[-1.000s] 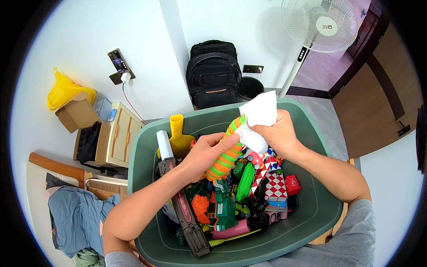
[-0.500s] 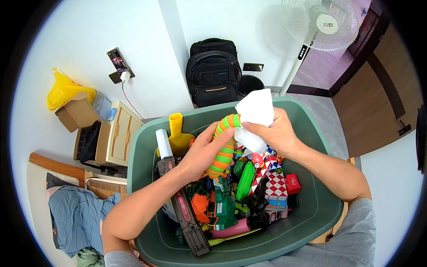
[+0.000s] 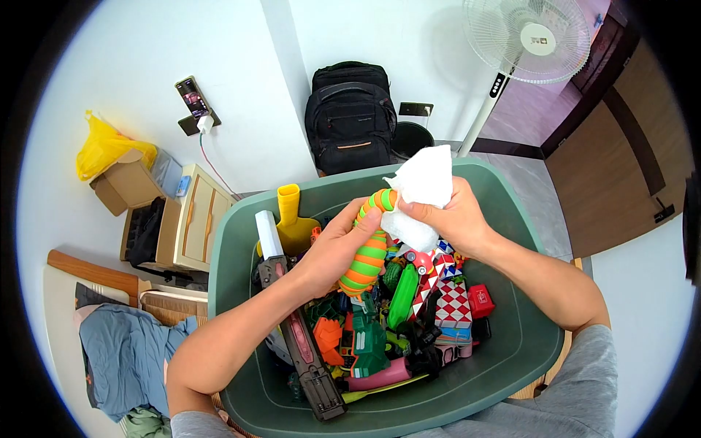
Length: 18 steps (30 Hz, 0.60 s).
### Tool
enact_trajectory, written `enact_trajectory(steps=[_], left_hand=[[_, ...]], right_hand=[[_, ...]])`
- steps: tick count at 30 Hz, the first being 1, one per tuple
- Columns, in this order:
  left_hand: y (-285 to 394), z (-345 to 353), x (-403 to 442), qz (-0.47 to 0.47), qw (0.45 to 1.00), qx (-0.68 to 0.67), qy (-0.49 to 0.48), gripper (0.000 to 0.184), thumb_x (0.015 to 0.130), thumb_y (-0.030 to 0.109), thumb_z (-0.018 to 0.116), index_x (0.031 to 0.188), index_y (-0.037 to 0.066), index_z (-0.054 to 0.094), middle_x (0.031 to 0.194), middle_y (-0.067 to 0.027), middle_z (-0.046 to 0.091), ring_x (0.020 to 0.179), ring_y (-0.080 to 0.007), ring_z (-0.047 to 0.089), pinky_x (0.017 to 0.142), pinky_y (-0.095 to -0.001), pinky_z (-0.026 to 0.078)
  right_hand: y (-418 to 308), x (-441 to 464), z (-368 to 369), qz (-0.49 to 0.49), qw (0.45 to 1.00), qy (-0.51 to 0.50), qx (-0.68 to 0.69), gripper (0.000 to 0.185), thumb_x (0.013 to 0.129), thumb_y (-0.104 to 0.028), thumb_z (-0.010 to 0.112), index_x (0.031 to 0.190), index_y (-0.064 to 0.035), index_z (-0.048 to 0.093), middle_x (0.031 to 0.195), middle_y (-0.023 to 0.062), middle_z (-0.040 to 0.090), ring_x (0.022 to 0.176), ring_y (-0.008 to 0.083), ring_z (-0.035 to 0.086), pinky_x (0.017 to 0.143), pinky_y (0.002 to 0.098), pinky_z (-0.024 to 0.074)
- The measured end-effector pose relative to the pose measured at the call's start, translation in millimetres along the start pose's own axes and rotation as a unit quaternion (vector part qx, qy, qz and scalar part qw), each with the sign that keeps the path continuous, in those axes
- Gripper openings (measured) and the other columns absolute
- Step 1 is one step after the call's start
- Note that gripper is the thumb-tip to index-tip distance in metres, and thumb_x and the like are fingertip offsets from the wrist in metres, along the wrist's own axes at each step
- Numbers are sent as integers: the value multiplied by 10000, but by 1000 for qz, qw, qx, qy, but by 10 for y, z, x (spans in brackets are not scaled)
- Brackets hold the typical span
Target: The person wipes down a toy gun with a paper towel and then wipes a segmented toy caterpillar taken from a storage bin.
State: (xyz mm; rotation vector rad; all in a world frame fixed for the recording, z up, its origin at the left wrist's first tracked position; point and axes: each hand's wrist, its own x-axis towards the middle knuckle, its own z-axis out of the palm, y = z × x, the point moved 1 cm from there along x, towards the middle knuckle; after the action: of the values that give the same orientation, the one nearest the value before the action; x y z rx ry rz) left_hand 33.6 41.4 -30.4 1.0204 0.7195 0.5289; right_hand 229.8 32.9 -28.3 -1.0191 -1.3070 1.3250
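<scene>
My left hand [image 3: 337, 250] is closed round an orange and green segmented toy caterpillar [image 3: 364, 261], its body curved and its narrow end pointing up and right. My right hand [image 3: 456, 219] pinches a white tissue [image 3: 425, 177], which meets the toy's narrow end. Part of the tissue hangs below my right thumb. Both hands are above a large green tub [image 3: 537, 321] filled with toys. Under them lie a long green toy piece [image 3: 404, 298], a red and white checked block toy [image 3: 453, 303] and a dark long toy [image 3: 310, 365].
A yellow scoop-like toy [image 3: 290, 215] stands at the tub's far left. Behind the tub are a black backpack [image 3: 350, 120], a dark bin [image 3: 412, 139] and a standing fan [image 3: 496, 95]. Left are a cardboard box [image 3: 171, 230], a cream drawer unit [image 3: 201, 219] and blue-grey cloth [image 3: 135, 358].
The caterpillar has turned slightly in my left hand, so its colour bands sit differently. The tissue and my right hand have shifted very little.
</scene>
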Motion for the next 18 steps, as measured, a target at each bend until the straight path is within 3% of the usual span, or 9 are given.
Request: enact_trajectory(steps=[12,18], left_hand=[[-68,13,1,9,994,98,-42,418,994,382,417,1267,66,437,1030,-67,582,864,-139,604,712,-313,548],[-55,-10,1,-11,995,92,-41,419,988,398,428,1225,54,462,1027,-76,586,854,-154,617,682,-305,556]], right_hand=[[19,-6,7,-18,999,6,-28,202,840,-43,643,1033,19,642,909,70,685,797,100,634,678,260,517],[25,-5,-4,-13,997,-14,-70,169,872,-69,594,1015,-1,652,891,55,678,785,89,626,667,252,510]])
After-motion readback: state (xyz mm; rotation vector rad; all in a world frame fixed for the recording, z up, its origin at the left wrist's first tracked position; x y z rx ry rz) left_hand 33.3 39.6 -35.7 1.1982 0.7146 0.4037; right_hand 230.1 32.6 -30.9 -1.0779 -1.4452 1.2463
